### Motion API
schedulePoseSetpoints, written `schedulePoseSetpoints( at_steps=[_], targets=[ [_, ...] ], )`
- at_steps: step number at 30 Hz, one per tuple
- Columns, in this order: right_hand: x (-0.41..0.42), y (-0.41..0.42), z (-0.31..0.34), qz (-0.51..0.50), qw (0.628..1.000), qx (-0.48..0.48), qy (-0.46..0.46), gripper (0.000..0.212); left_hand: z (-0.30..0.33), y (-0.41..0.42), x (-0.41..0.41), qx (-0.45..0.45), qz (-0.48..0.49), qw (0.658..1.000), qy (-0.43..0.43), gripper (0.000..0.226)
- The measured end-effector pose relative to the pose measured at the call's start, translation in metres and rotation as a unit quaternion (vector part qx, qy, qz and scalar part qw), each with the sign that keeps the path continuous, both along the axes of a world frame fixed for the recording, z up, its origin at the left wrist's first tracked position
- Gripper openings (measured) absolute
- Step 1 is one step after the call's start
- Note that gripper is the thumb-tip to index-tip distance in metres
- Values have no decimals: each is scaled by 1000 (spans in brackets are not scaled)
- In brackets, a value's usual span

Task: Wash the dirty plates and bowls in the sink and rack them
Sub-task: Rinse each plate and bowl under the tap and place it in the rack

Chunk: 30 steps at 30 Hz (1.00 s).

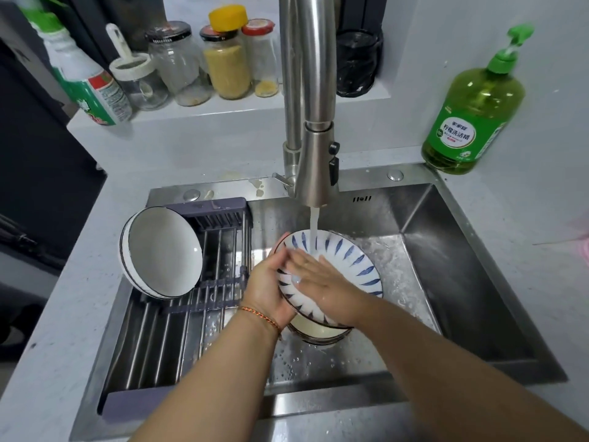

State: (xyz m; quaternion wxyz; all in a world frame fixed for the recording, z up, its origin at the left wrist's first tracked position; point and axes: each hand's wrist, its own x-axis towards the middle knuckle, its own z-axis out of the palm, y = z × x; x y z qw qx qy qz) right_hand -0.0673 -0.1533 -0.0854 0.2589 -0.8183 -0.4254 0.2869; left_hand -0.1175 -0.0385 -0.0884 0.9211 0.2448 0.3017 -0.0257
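the blue-striped plate (347,260) is tilted under the running faucet (314,173), over the middle of the sink (462,256). the left hand (266,288) grips its left rim, fingers curled round the edge, while the right hand (314,275) lies flat and released on the plate's face, fingers straight, seemingly rubbing it under the water. beneath the plate another bowl (318,334) sits on the sink floor, apparently not yet washed. two white bowls (162,253) already lean on the rack (191,301) across the sink's left side, so the job looks roughly halfway: this plate is mid-rinse and not yet racked, and at least the bowl below remains. a green soap bottle (468,119) stands on the counter at the sink's far right corner
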Motion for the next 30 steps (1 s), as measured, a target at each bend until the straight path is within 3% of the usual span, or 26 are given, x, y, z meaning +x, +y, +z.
schedulePoseSetpoints(
  at_steps=[2,5,8,11,13,16,18,22,25,28,30],
  targets=[
    [11,2,-9,-18,996,-58,-67,55,-5,-1,-3,-7,0,1000,-28,40],
    [21,-7,-16,-44,977,-139,-153,67,-11,3,-4,4,36,997,-63,66],
    [14,-21,-10,-61,971,-177,-146,69,-6,8,-4,51,68,996,-31,52],
    [-12,-38,-3,-45,985,-126,-109,67,-5,19,-2,93,96,991,-12,44],
    [-32,-44,-3,-26,993,-56,-102,79,-1,26,0,123,99,987,-7,47],
    [-46,-43,-15,-60,994,38,-84,54,7,25,4,152,81,985,2,48],
    [-48,-37,-19,-94,988,102,-71,52,15,22,7,168,73,983,-2,43],
    [-51,-30,-19,-117,980,141,-72,57,28,15,10,205,68,976,2,26],
    [-55,-20,-6,-153,972,127,-122,36,31,0,0,259,56,964,30,13],
    [-59,-10,6,-175,970,128,-106,10,28,-8,-13,321,30,946,20,54],
    [-61,-5,10,-176,971,137,-85,16,32,-5,-21,291,29,956,27,72]
  ],
)
